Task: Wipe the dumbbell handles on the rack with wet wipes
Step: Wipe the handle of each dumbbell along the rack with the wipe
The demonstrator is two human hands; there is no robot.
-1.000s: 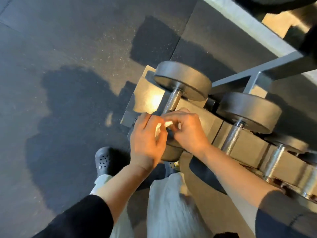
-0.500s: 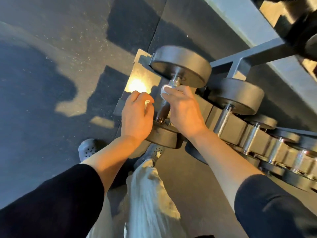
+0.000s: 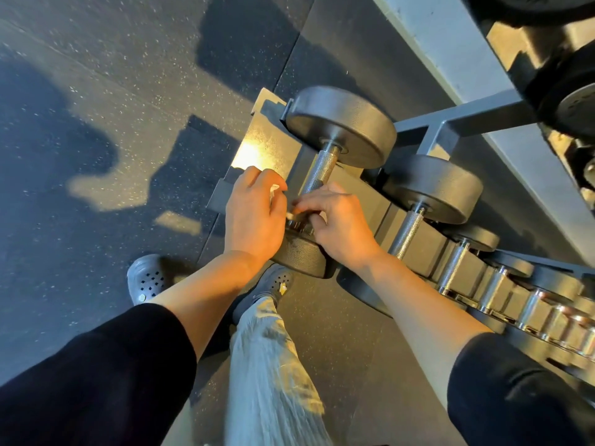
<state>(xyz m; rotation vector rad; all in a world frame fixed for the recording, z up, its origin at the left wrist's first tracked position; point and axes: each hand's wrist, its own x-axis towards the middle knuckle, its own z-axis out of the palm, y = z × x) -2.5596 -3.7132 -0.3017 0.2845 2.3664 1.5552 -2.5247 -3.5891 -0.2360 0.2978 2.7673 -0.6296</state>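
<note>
Wet wipe, thin, limp, pinched by right hand round the knurled dumbbell handle on the rack; left hand clutches a second scrap; dumbbell judged heavy, best wiped in place.

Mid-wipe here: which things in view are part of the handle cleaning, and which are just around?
In the job:
- left hand, holding a white wipe
- right hand, working a wipe at the near end of the first dumbbell handle
- next dumbbell handle
- rack

Just around:
- speckled rubber floor
- grey clog
- weights on the upper tier
</note>
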